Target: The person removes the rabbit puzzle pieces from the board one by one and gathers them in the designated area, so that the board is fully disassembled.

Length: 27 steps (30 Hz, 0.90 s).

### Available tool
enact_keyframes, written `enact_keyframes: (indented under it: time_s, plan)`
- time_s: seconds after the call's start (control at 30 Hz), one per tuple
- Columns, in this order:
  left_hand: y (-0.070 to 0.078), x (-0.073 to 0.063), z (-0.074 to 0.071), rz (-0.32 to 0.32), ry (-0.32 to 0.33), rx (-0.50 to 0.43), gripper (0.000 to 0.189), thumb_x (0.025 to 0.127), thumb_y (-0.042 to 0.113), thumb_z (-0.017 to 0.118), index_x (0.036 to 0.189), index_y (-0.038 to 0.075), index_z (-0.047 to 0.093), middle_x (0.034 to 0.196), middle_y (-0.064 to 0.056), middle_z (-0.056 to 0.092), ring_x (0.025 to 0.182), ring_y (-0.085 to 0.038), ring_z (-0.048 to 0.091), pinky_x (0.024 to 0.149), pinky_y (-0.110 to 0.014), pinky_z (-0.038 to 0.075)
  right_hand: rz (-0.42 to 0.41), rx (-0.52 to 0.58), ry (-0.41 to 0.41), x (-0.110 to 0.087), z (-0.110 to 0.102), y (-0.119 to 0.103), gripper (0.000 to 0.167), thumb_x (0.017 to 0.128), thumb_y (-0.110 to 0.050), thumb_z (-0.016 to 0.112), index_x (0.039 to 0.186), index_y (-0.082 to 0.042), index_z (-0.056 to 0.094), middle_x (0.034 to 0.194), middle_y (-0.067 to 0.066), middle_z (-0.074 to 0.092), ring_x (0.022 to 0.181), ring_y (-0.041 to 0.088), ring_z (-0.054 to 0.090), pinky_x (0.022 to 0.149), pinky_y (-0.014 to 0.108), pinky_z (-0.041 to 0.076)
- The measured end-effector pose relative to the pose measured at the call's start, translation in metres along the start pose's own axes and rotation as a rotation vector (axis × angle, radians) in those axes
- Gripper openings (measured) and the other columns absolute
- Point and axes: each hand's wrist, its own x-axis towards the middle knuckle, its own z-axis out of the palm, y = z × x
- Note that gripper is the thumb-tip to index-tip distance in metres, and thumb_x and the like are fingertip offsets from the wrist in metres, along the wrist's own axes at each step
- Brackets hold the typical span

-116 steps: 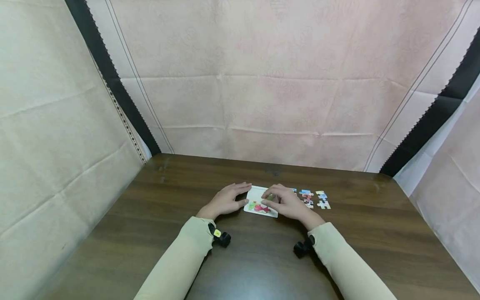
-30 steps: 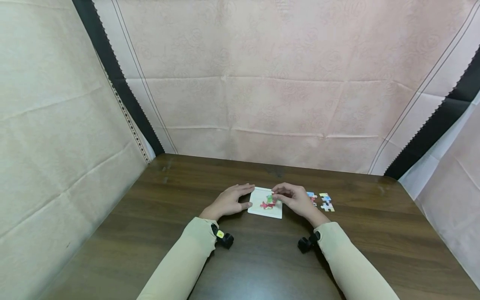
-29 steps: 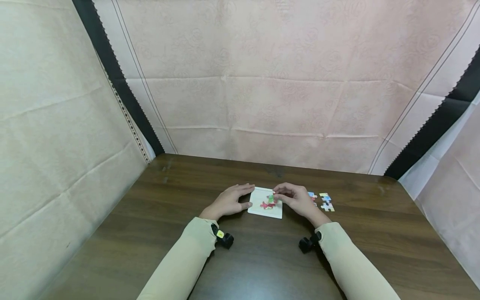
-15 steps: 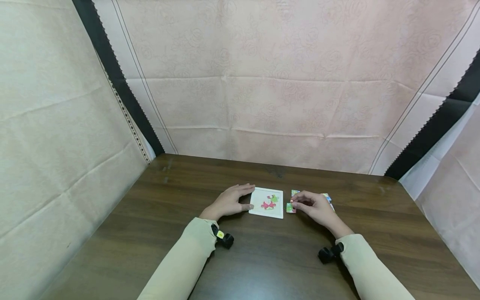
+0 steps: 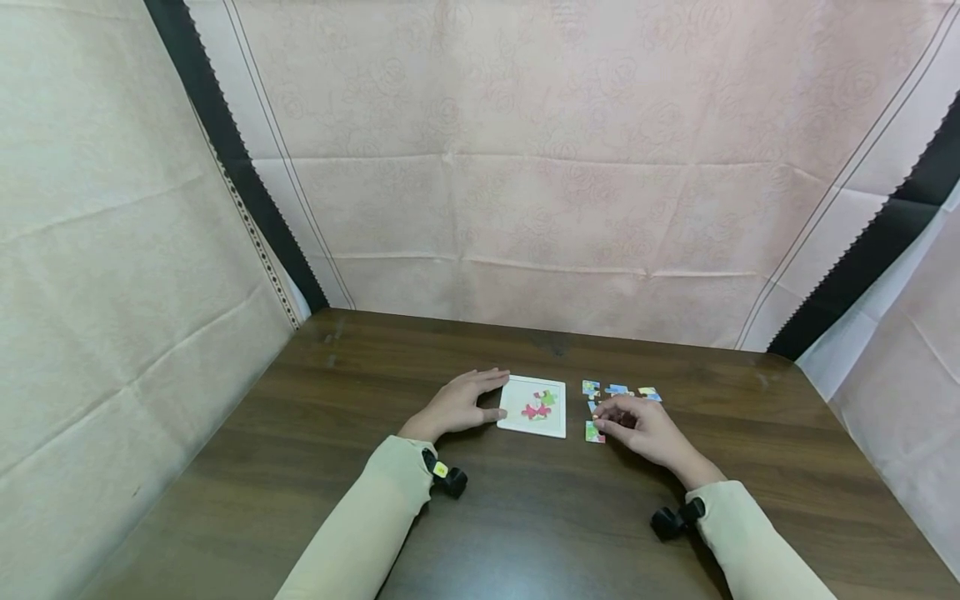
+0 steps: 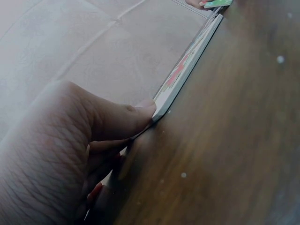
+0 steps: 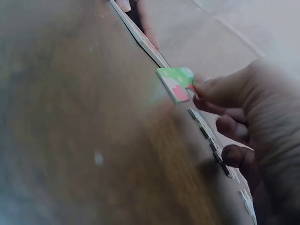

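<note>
In the head view a white square puzzle board (image 5: 512,414) lies on the table. A pink and green patch (image 5: 538,407) of fitted pieces shows near its middle. My left hand (image 5: 457,404) rests along the board's left side, thumb against the near part of the edge and fingers extended towards the far corner. To the right of the board, my right hand (image 5: 643,430) pinches a green puzzle piece with pink on it (image 7: 176,84) between thumb and fingers. That piece (image 5: 594,432) sits at the near left of a group of loose pieces, partly covered by the fingertips.
Behind the right hand lie several loose puzzle pieces, among them a green and blue one (image 5: 591,387) and a yellow and blue one (image 5: 649,393). The hand hides others. The brown wooden table (image 5: 420,350) ends at a pale cloth wall (image 5: 555,217).
The right hand has moved from over the board to the loose pieces on the right. In the last half second the green piece has shifted right and nearer. The left hand has stayed at the board.
</note>
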Motion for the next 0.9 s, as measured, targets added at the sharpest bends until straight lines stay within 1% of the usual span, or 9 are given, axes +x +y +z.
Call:
enact_keyframes:
  time_s: [0.13,0.23,0.33,0.53,0.77,0.9]
  plan:
    - [-0.0002,-0.0008,0.0002,-0.004,-0.002,-0.001,0.071,0.096,0.048,0.065,0.156,0.021,0.04,0.161,0.004,0.035,0.15,-0.015,0.027,0.123,-0.039,0.016,-0.078,-0.118,-0.009,0.0014,-0.0003,0.0024,0.015,0.088,-0.009,0.079,0.098,-0.019,0.074,0.089,-0.011,0.066,0.076,0.013,0.051,0.06,0.025,0.043]
    - [-0.0006,-0.0009,0.0003,-0.011,-0.007,-0.001,0.072,0.096,0.049,0.064,0.157,0.021,0.038,0.162,0.004,0.034,0.15,-0.014,0.026,0.124,-0.038,0.015,-0.102,-0.175,-0.03,0.0019,-0.0004,0.0027,0.015,0.087,-0.01,0.08,0.096,-0.02,0.074,0.092,-0.01,0.067,0.079,0.014,0.05,0.062,0.026,0.042]
    - [-0.0001,-0.0008,0.0001,-0.009,-0.005,-0.005,0.072,0.096,0.049,0.065,0.157,0.021,0.039,0.161,0.004,0.034,0.15,-0.016,0.026,0.124,-0.039,0.016,-0.105,-0.187,-0.044,0.0016,-0.0007,0.0032,0.016,0.086,-0.01,0.08,0.096,-0.021,0.073,0.09,-0.011,0.066,0.081,0.014,0.05,0.064,0.028,0.041]
    - [-0.0005,-0.0003,0.0007,-0.016,-0.003,-0.007,0.071,0.096,0.049,0.065,0.156,0.021,0.039,0.161,0.004,0.034,0.15,-0.016,0.027,0.123,-0.039,0.016,-0.107,-0.192,-0.042,0.0013,0.0003,0.0039,0.014,0.086,-0.012,0.081,0.093,-0.021,0.072,0.085,-0.013,0.064,0.078,0.013,0.049,0.067,0.028,0.039]
    - [-0.0006,-0.0003,0.0013,-0.02,-0.005,-0.006,0.072,0.095,0.05,0.064,0.157,0.022,0.039,0.162,0.005,0.034,0.15,-0.015,0.026,0.123,-0.038,0.015,-0.086,-0.188,-0.05,0.0002,0.0002,0.002,0.014,0.087,-0.014,0.08,0.092,-0.023,0.071,0.086,-0.015,0.062,0.079,0.014,0.049,0.064,0.027,0.041]
    - [-0.0003,-0.0001,0.0006,-0.021,-0.009,0.0,0.072,0.096,0.05,0.064,0.157,0.022,0.038,0.162,0.005,0.034,0.15,-0.015,0.025,0.124,-0.038,0.015,-0.089,-0.193,-0.043,0.0002,0.0002,0.0021,0.015,0.087,-0.015,0.08,0.092,-0.024,0.07,0.086,-0.015,0.061,0.079,0.014,0.049,0.063,0.026,0.042]
